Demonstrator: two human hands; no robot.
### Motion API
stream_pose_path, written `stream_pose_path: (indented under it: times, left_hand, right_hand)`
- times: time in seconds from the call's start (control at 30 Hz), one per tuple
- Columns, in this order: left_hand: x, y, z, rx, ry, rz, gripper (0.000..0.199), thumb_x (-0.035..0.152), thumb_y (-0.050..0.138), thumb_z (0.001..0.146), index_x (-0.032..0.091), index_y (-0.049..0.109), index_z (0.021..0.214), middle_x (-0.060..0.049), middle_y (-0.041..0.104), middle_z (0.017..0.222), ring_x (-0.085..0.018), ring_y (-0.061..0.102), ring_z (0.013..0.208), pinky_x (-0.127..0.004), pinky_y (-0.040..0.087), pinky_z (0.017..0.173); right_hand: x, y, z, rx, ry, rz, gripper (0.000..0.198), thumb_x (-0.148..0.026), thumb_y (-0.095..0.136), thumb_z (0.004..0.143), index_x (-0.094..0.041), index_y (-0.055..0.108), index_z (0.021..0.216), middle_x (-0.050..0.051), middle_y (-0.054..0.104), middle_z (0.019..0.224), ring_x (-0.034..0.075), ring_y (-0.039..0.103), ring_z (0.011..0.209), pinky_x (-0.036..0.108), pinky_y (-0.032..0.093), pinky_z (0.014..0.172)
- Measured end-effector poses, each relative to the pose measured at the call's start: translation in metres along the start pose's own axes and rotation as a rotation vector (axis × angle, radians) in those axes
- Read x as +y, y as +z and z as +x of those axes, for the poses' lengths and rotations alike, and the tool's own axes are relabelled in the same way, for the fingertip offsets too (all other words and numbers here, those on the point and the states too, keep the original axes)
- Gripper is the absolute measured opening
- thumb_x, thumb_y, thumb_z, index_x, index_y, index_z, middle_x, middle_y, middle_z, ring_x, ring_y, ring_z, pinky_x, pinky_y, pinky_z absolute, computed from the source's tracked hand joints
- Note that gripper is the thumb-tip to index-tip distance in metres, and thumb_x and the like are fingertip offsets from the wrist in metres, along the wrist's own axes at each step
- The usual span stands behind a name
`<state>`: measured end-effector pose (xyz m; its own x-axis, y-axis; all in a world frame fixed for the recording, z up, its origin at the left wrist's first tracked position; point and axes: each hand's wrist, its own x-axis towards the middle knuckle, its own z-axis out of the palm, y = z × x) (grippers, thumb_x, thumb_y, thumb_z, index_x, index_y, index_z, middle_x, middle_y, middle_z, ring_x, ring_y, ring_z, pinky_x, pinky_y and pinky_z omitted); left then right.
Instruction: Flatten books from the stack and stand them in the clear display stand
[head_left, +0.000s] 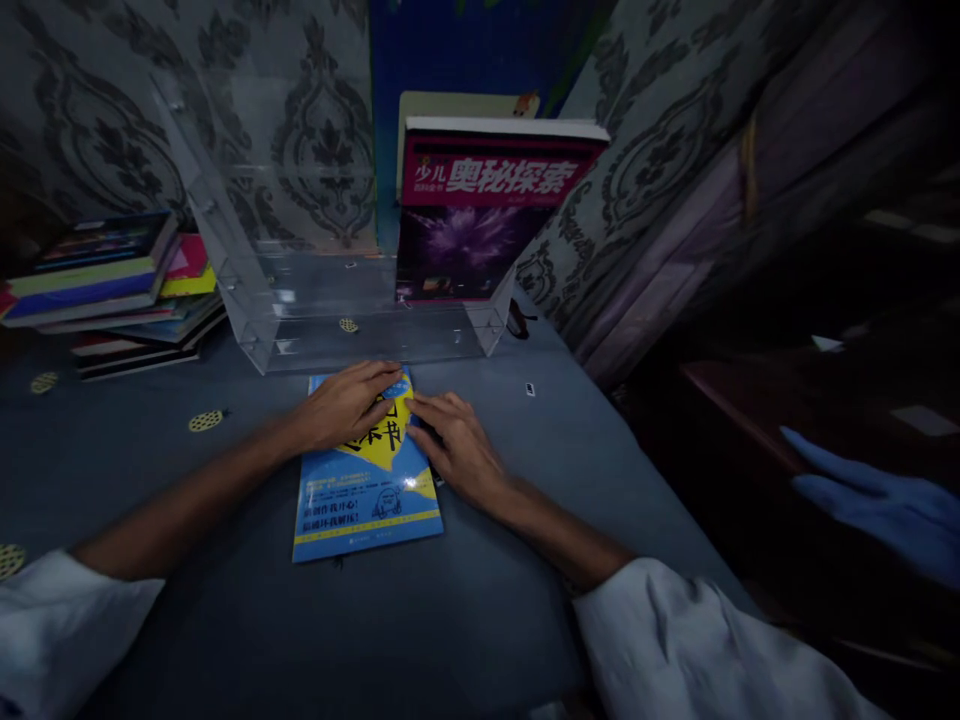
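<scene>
A blue and yellow book (352,510) lies flat on the table, its printed cover facing up. My left hand (345,405) rests across the upper part of this cover, fingers stretched toward the right. At the book's right edge is my right hand (461,445), its extended fingers touching the cover near the top corner. Just beyond the book stands a clear acrylic rack (330,345). A dark red and purple book (469,225) leans upright in the rack's right part, in front of a pale book (435,104).
A stack of several books (120,290) sits on the left of the grey-blue tablecloth (480,620). Patterned wallpaper (315,130) backs the table. A dark small object (519,320) lies behind the rack's right foot. A blue glove-like shape (885,500) shows beyond the table's right edge.
</scene>
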<state>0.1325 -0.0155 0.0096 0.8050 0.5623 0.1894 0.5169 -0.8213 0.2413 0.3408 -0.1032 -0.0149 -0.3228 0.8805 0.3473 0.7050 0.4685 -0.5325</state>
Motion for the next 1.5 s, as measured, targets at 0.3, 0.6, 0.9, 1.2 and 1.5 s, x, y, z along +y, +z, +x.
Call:
stream_pose_path:
  times: [0.3, 0.6, 0.9, 1.2, 1.5]
  left_hand:
    - [-0.001, 0.002, 0.011, -0.014, 0.018, -0.017, 0.049, 0.036, 0.036, 0.101, 0.015, 0.052, 0.142, -0.011, 0.055, 0.145, -0.025, 0.051, 0.134, -0.043, 0.037, 0.116]
    - [-0.004, 0.004, 0.014, -0.014, 0.041, -0.009, 0.052, 0.033, 0.036, 0.1, 0.007, 0.051, 0.142, -0.017, 0.053, 0.148, -0.027, 0.05, 0.135, -0.044, 0.036, 0.115]
    - [-0.007, 0.008, 0.013, 0.031, 0.062, -0.014, 0.047, 0.032, 0.039, 0.1, 0.013, 0.054, 0.141, -0.014, 0.055, 0.146, -0.027, 0.052, 0.134, -0.045, 0.041, 0.113]
    - [-0.004, 0.008, 0.011, 0.103, 0.133, 0.035, 0.041, 0.029, 0.04, 0.101, 0.018, 0.062, 0.133, -0.012, 0.063, 0.138, -0.026, 0.058, 0.128, -0.047, 0.045, 0.108]
    - [0.028, 0.0, -0.006, 0.073, 0.177, 0.004, 0.043, 0.033, 0.039, 0.101, 0.011, 0.067, 0.126, -0.015, 0.066, 0.133, -0.027, 0.06, 0.127, -0.045, 0.049, 0.107]
  right_hand:
    - [-0.003, -0.001, 0.004, -0.023, 0.026, -0.047, 0.036, -0.023, 0.055, 0.098, -0.022, 0.064, 0.133, 0.011, 0.065, 0.132, 0.029, 0.055, 0.116, 0.048, 0.046, 0.098]
    - [0.004, 0.002, 0.008, -0.06, 0.016, -0.063, 0.042, -0.024, 0.052, 0.098, -0.013, 0.058, 0.138, 0.016, 0.056, 0.145, 0.028, 0.048, 0.134, 0.048, 0.038, 0.112]
    - [0.003, 0.0, 0.007, -0.069, -0.015, -0.069, 0.042, -0.024, 0.048, 0.099, -0.013, 0.057, 0.139, 0.018, 0.051, 0.148, 0.03, 0.046, 0.135, 0.053, 0.039, 0.11]
    - [0.0, 0.0, 0.005, -0.045, -0.008, -0.051, 0.041, -0.023, 0.049, 0.098, -0.01, 0.059, 0.136, 0.018, 0.056, 0.143, 0.031, 0.053, 0.127, 0.053, 0.041, 0.11]
    - [-0.005, -0.001, -0.021, -0.004, -0.019, -0.002, 0.04, -0.024, 0.043, 0.1, -0.017, 0.062, 0.135, 0.013, 0.062, 0.14, 0.028, 0.056, 0.13, 0.051, 0.044, 0.11]
